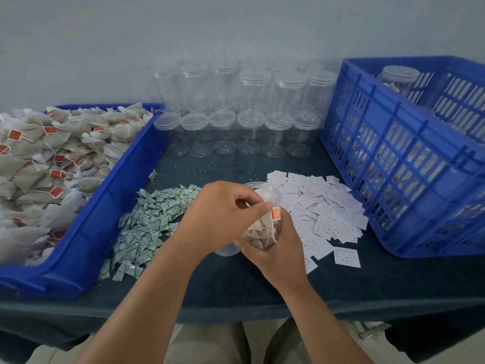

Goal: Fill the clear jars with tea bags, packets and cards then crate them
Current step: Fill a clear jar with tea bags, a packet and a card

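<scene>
My right grip holds the light, slippery-looking jar round its side while my left grip pinches a soft tea bag.

Bare cloth opens between jars and packets; crate walls the right.

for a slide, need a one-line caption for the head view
Left hand pinches a beige tea bag partly inside the clear plastic jar gripped by the right hand.
</scene>
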Available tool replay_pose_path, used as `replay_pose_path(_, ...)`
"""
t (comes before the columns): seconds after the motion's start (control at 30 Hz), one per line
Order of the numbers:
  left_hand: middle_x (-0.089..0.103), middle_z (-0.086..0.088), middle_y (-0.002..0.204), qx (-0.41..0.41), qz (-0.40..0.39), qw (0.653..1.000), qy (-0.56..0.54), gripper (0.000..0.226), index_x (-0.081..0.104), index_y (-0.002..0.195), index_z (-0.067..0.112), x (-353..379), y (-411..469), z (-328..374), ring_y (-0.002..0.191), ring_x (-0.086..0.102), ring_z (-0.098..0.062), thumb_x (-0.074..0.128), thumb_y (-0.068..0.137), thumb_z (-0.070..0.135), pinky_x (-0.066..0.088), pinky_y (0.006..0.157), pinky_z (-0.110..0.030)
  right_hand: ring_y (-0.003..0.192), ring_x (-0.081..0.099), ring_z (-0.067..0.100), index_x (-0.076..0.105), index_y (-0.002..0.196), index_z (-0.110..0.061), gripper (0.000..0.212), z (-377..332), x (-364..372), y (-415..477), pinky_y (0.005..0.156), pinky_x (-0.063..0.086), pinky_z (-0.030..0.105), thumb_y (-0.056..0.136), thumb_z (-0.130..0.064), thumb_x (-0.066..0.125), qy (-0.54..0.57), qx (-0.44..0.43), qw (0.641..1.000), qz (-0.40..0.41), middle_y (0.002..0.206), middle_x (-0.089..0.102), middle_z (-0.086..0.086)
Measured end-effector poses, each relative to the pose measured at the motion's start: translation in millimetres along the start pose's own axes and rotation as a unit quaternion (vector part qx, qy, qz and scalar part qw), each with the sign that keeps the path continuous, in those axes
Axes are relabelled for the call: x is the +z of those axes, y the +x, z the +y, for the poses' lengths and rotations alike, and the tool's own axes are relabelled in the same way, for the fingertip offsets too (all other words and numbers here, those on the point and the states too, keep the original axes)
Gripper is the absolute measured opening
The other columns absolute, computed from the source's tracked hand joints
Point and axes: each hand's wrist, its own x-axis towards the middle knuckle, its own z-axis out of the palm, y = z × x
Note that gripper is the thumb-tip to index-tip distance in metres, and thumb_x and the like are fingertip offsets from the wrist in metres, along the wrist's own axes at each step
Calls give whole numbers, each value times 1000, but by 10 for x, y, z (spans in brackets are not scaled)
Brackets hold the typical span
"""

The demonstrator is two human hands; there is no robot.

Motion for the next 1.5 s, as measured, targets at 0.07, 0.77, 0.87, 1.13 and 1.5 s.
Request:
replay_pose_path(0.07,73,23,79,-20,15,1000,-12,17,80,72,38,-47,44,-20,76,67,-2,78,88,44,54,70,-30,101,74,13,53,125,-46,74,-15,-8,-9,79,64,46,65,-53,97,9,-16,1000,-3,114,73,-14)
replay_pose_path(0.77,66,3,120,-240,-53,939,240,60,58,125,25,117,-103,-937,107,66,-23,66,87,71,48,80,-36,122,69,11,51,137,-46,86,17,11,-40,93,62,33,66,-53,99,47,-50,998,-5,131,70,-16)
replay_pose_path(0.87,61,-2,124,-255,-43,943,211,87,52,131,19,325,-211,-1100,108,65,-24,80,69,74,48,77,-35,121,69,10,51,137,-46,86,18,12,-27,92,61,29,65,-55,98,39,-58,998,-6,131,69,-15)
replay_pose_path(1.13,66,13,86,-272,-16,954,127,30,66,103,34,346,-221,-1168,79,61,-4,80,83,51,45,64,-30,118,70,8,52,135,-48,84,38,12,-30,89,56,17,65,-49,99,38,-71,997,-8,128,70,-17)
replay_pose_path(1.5,65,4,85,-253,-41,962,96,36,62,79,22,435,-171,-1004,77,62,-17,82,74,52,45,62,-32,119,70,7,52,134,-50,84,17,16,-52,91,55,17,65,-47,99,46,-72,996,-5,128,71,-17)
